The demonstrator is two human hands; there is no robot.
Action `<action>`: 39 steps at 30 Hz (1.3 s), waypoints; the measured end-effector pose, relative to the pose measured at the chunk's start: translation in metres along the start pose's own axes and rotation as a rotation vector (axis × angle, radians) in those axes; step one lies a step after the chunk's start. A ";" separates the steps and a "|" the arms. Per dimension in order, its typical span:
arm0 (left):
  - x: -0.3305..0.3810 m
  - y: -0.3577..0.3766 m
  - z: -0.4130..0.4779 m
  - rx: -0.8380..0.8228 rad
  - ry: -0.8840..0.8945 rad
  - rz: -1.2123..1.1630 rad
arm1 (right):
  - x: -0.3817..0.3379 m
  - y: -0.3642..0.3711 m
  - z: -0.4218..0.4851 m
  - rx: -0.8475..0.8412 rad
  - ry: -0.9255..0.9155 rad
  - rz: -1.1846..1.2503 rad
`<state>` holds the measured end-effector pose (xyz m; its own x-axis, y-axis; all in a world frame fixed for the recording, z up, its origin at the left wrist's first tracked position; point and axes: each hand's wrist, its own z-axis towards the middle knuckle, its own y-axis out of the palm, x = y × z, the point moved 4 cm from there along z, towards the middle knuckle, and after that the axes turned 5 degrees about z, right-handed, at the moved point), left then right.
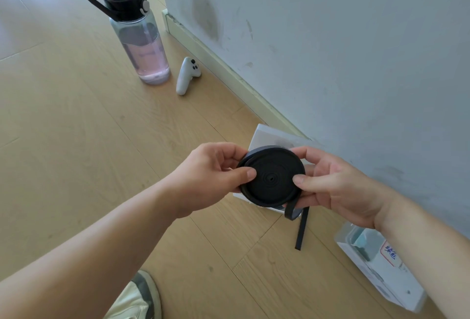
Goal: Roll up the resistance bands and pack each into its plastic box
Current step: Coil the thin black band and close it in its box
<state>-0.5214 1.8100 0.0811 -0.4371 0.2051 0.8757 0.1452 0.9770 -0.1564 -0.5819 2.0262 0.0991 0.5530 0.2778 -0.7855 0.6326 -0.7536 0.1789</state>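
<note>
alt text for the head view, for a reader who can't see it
Left hand and right hand pinch a nearly rolled black band by its edges, a short tail hanging loose. A white box lies on the floor behind it, a labelled clear box by the wall, a bottle and controller farther off.

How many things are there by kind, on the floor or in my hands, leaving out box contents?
Black resistance band: 1
Plastic boxes: 2
Water bottle: 1
White controller: 1
Total: 5
</note>
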 end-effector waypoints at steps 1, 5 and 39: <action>0.001 0.000 0.000 -0.012 -0.003 0.039 | -0.001 0.000 -0.001 -0.012 -0.010 -0.020; 0.012 0.006 0.000 -0.061 0.026 0.227 | -0.013 0.004 0.005 0.103 -0.101 -0.276; 0.000 0.020 0.001 -0.018 0.024 -0.126 | -0.017 0.003 0.007 0.190 -0.123 -0.187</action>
<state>-0.5195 1.8297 0.0776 -0.4317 0.0789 0.8986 0.1061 0.9937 -0.0363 -0.5939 2.0149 0.1090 0.3596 0.3565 -0.8623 0.5980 -0.7975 -0.0804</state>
